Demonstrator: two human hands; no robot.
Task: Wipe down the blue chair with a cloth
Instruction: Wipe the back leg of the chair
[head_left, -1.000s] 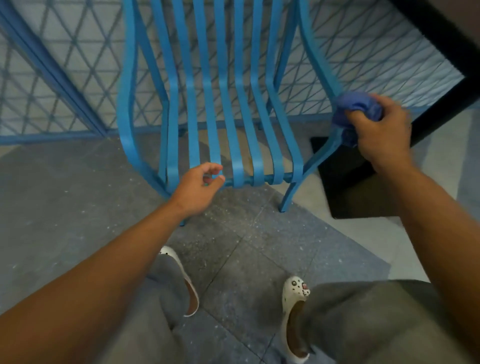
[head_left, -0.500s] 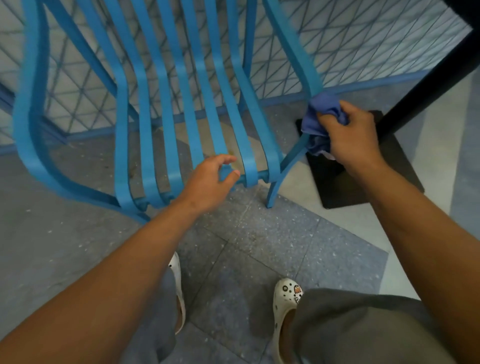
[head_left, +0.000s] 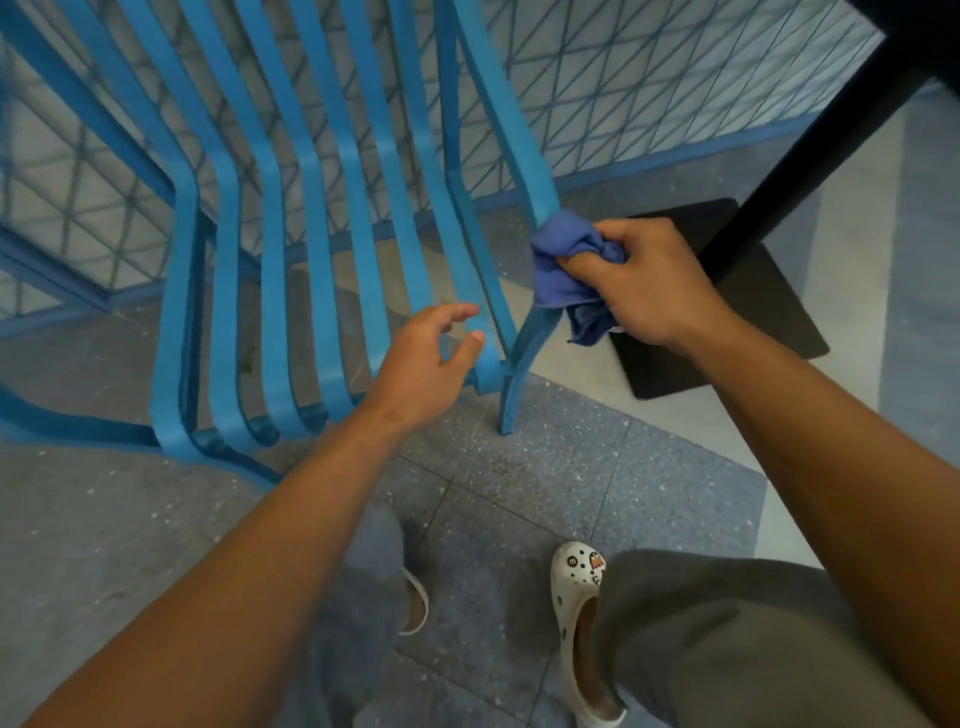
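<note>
My right hand (head_left: 647, 283) clenches the cloth (head_left: 569, 270) around the blue chair (head_left: 311, 208) frame's side rail; left hand (head_left: 423, 364) hovers released beside it, so the unsteadied chair may shift.

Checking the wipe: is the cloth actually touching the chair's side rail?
Touching. The head view shows the cloth, gripped by the right hand, wrapped around the blue chair rail, with no gap.

Soft even daylight, faint shadows, wide-angle bending, blurred edges.
</note>
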